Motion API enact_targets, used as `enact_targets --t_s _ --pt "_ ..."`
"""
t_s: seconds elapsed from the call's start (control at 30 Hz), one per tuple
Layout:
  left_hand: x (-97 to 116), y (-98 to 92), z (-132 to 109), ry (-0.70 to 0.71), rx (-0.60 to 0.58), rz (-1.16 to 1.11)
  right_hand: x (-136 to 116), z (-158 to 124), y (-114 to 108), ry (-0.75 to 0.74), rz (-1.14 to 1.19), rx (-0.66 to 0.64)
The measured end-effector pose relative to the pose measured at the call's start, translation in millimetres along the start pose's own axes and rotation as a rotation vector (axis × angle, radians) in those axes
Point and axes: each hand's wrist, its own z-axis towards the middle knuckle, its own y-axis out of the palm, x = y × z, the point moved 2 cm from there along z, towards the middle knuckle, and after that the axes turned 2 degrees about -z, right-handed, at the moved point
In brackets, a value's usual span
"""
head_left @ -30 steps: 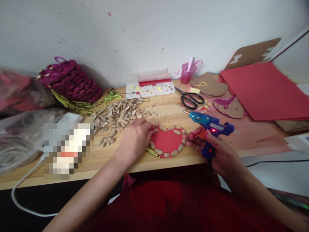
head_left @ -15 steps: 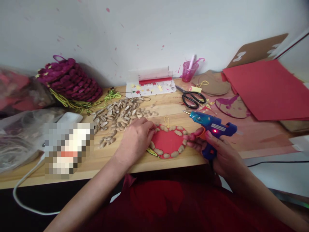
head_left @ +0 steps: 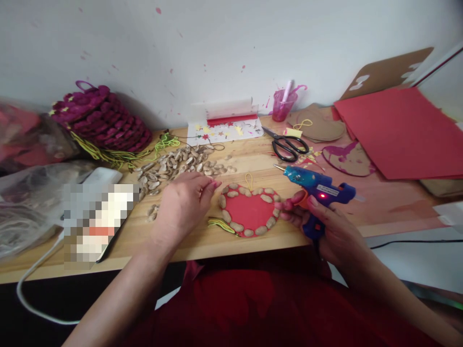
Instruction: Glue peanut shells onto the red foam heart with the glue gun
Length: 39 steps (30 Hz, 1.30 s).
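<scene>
Craft workspace: glue gun [head_left: 311, 184], scissors [head_left: 278, 138]

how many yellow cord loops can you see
2: one yellow loop at the top notch of the peanut-edged red heart, another yellow loop on the brown card near the scissors. More may hide in the tangled yellow-green cord.

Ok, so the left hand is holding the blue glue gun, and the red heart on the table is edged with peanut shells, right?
Not quite: the head view shows the right hand holding the blue glue gun. The red heart on the table is edged with peanut shells.
</scene>
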Motion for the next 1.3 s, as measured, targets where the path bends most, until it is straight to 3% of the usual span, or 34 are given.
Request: enact_targets --t_s 0.33,0.6,1.3 --pt "11 13.9 -1 0.096 -0.087 -0.127 0 1 -1 0.035 0.024 -0.008" --pt "18 24.0 4 0.123 -0.152 0.014 1 2 -3 0.045 0.015 -0.005" --pt "34 23.8 6 0.170 -0.200 0.205 4 0 -1 0.003 -0.035 -0.004"
